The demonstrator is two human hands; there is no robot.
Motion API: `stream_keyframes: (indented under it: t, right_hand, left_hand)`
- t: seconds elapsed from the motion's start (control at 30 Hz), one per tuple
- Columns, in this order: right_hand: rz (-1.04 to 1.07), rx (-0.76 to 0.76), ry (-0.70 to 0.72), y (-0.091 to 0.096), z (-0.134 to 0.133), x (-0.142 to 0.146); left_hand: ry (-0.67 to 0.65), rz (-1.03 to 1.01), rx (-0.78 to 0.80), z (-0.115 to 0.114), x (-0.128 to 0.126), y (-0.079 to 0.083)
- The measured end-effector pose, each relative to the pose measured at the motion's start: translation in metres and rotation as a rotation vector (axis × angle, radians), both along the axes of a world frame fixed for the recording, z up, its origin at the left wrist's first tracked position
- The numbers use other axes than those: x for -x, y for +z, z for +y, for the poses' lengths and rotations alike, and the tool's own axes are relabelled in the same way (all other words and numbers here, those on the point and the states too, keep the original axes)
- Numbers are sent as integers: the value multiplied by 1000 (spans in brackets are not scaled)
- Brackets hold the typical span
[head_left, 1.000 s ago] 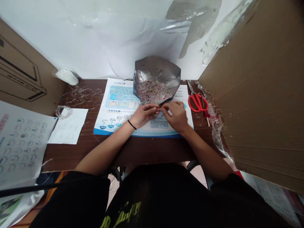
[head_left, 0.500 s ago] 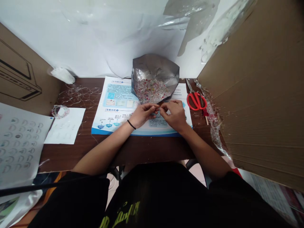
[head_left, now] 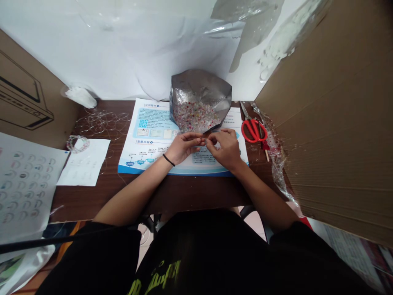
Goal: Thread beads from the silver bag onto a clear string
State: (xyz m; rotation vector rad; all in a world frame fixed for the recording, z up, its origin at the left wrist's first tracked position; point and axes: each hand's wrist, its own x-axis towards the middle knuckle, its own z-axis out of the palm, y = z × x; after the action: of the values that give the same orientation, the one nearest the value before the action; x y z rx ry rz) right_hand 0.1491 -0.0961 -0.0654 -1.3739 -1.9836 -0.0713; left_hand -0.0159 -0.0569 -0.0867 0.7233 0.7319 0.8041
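Note:
My left hand (head_left: 185,147), with a black band at the wrist, pinches thumb to fingers just in front of the bead bag. Close against its fingertips, my right hand (head_left: 225,148) is also closed in a pinch. Whatever lies between the fingertips is too small to make out. Behind both hands an open silver-grey bag (head_left: 201,84) leans toward the wall. Small beads (head_left: 196,116), mostly clear and pink with some red, fill its lower part. Under the hands and bag lies a blue and white printed sheet (head_left: 147,152).
Red-handled scissors (head_left: 254,130) lie on the right beside crumpled clear plastic (head_left: 278,164). Tangled clear thread (head_left: 102,123) spreads at the left, near a beaded ring (head_left: 77,144) on white paper (head_left: 84,166). Cardboard panels (head_left: 334,123) stand at both sides.
The left fingers have shifted slightly and lie straighter at the pinch. The right hand stays in nearly the same place. Bag, scissors and sheet have not moved.

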Motion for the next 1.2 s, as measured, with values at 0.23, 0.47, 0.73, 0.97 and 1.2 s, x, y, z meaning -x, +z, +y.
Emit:
stream_keyframes:
  t: [0.23,0.47,0.73,0.97,1.2]
  right_hand:
    - [-26,18,-6,1,0,0]
    - [-22,-11,8,-1,1,-1]
    - [-22,6,16,-2,2,-1]
    - [-31,15,11,-2,2,-1]
    - [-72,-17,26,0,1,-2]
  left_hand:
    - [-8,7,-40,-1,-1,0]
    - [-7,0,-84,-2,-2,0]
    - [-12,18,-109,-2,-2,-2]
    - [-9,30,-117,-2,-3,0]
    - [3,26,-99,-3,-4,2]
